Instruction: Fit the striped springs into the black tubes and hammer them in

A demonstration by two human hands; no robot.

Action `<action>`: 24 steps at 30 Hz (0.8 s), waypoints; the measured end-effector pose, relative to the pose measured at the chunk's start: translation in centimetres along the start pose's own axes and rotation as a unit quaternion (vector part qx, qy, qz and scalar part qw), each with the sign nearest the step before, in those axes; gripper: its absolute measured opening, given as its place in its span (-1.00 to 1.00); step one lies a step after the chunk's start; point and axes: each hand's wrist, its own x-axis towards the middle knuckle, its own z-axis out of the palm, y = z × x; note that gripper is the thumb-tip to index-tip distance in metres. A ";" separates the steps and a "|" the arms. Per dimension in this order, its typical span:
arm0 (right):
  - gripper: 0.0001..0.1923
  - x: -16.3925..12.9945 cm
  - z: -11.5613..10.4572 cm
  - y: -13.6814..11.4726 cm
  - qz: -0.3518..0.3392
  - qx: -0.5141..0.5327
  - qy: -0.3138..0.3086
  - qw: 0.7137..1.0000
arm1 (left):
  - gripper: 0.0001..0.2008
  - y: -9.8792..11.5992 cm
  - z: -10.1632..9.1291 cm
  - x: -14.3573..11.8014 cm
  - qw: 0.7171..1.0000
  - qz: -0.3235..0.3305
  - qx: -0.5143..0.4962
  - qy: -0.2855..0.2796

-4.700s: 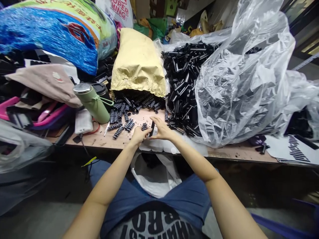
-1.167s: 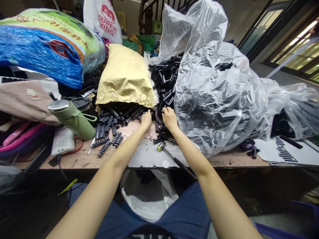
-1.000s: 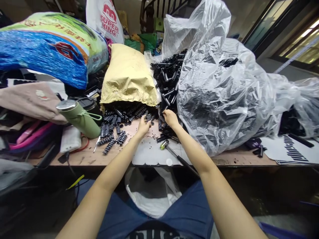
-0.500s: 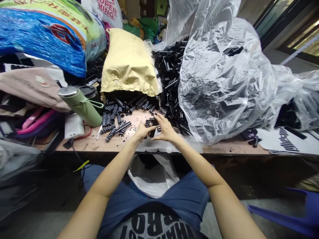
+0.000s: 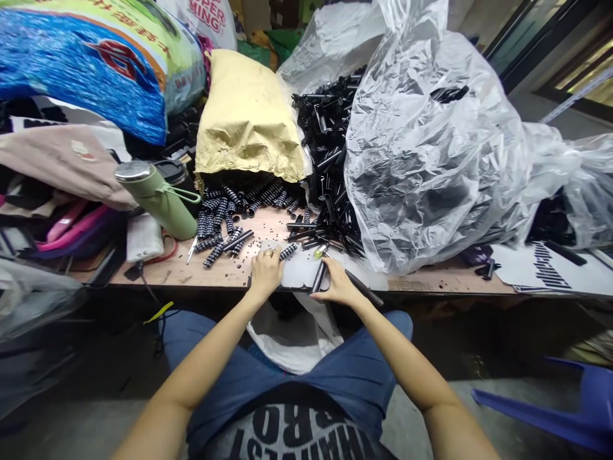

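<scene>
Head view | left hand (image 5: 265, 273) flat, fingers spread, steadying white pad (image 5: 297, 273); right hand (image 5: 338, 289) clamped on black tube (image 5: 318, 276), upright at table (image 5: 450, 281) edge; hammer (image 5: 345, 276) beside, within reach

Home workshop: cluttered bench (image 5: 431, 284), sacks of black tubes (image 5: 330, 147), hammer (image 5: 349, 281).

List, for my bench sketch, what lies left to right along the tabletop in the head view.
Pink cloth → green bottle → striped rods → left hand → right hand with black tube → clear bag → printed sheet.
</scene>
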 end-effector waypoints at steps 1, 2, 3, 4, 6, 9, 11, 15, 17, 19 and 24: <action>0.11 0.1 -0.2 0.7 0.010 -0.014 0.009 1.000 | -0.70 -0.4 -0.1 -0.7 1.000 0.000 -0.017 0.014; 0.12 0.4 -0.5 1.2 0.019 -0.027 0.014 0.999 | -0.72 -0.8 -0.3 -1.2 0.998 -0.003 -0.057 0.031; 0.13 0.7 -0.7 1.6 0.025 -0.039 0.015 0.999 | -0.75 -1.1 -0.5 -1.4 0.992 -0.012 -0.110 0.052; 0.14 1.0 -1.0 1.9 0.028 -0.050 0.011 0.998 | -0.76 -1.2 -0.6 -1.3 0.982 -0.028 -0.168 0.077; 0.17 1.4 -1.2 2.1 0.032 -0.069 0.000 0.997 | -0.70 -1.1 -0.7 -0.5 0.952 -0.066 -0.274 0.123; 0.19 1.4 -1.5 1.5 0.036 -0.076 -0.014 0.996 | -0.59 0.1 -0.2 1.5 0.894 -0.109 -0.413 0.138; 0.20 1.3 -1.7 0.6 0.030 -0.059 -0.013 0.998 | -0.54 1.5 0.1 2.4 0.843 -0.147 -0.504 0.119; 0.19 1.7 -2.4 -2.5 -0.059 0.014 0.010 0.998 | -0.48 4.3 -0.5 2.7 0.743 -0.223 -0.630 0.030; 0.18 2.4 -2.6 -4.2 -0.123 0.052 0.021 0.991 | -0.47 5.3 -1.4 2.4 0.721 -0.235 -0.652 -0.022; 0.19 3.4 -2.6 -5.7 -0.169 0.085 0.029 0.981 | -0.49 6.0 -2.2 2.2 0.706 -0.247 -0.662 -0.046; 0.20 5.5 -1.7 -7.2 -0.219 0.149 0.021 0.964 | -0.65 6.9 -3.2 2.2 0.673 -0.289 -0.680 -0.036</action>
